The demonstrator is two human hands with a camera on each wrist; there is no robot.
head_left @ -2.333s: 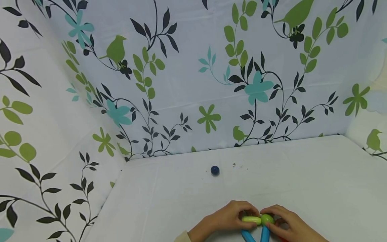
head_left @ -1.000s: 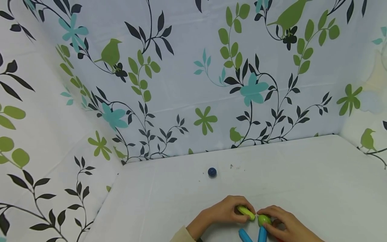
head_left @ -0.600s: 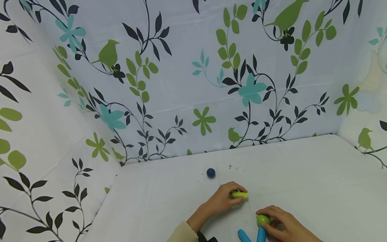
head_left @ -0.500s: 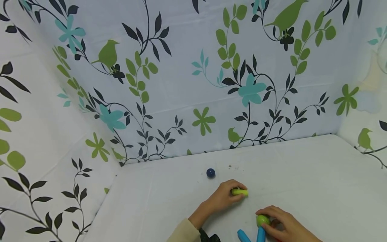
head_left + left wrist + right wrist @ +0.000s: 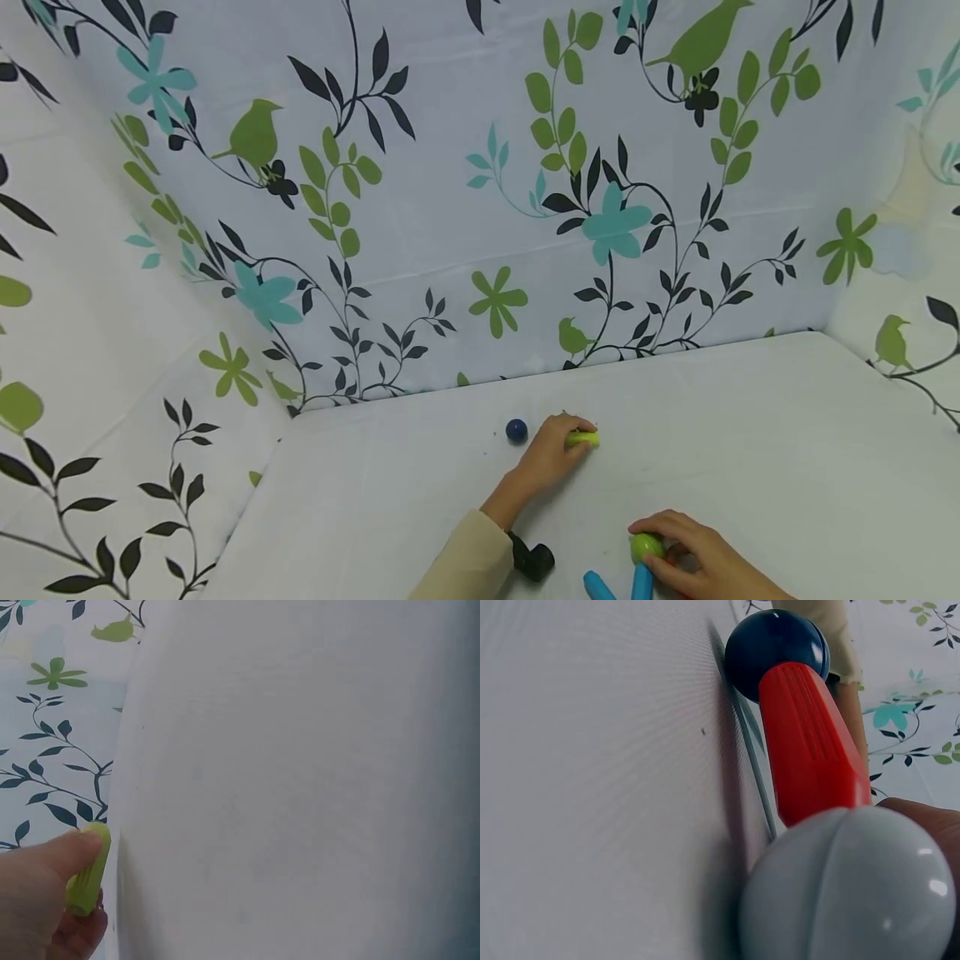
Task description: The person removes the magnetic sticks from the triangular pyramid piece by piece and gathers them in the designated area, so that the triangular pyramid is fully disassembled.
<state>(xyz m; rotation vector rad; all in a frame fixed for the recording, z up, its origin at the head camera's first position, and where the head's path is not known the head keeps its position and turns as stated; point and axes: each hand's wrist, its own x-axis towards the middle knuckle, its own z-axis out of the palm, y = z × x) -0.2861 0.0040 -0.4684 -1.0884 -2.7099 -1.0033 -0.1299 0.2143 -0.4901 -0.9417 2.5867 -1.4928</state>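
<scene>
My left hand point(image 5: 549, 454) pinches a short yellow-green stick point(image 5: 583, 438), like a magnetic building rod, above the far part of the table. The left wrist view shows the thumb along the ribbed stick point(image 5: 91, 866). Nearer the front, my right hand point(image 5: 701, 552) holds a green ball point(image 5: 646, 547) between thumb and fingers. One blue stick point(image 5: 642, 582) meets the ball from below; a second blue stick point(image 5: 597, 586) slants beside it. In the right wrist view a red stick point(image 5: 810, 742) joins a dark blue ball point(image 5: 772, 649) to a whitish ball point(image 5: 847, 892).
A loose dark blue ball point(image 5: 517, 431) lies on the white table point(image 5: 420, 500), just left of my left hand. Black wrist gear point(image 5: 536, 562) sits by the left sleeve point(image 5: 476, 557). Patterned cloth point(image 5: 420, 208) rises behind the table and at its sides.
My left hand has drawn the yellow-green stick away from the green ball and carried it toward the back of the table. My right hand stays at the green ball; the head view has shifted slightly.
</scene>
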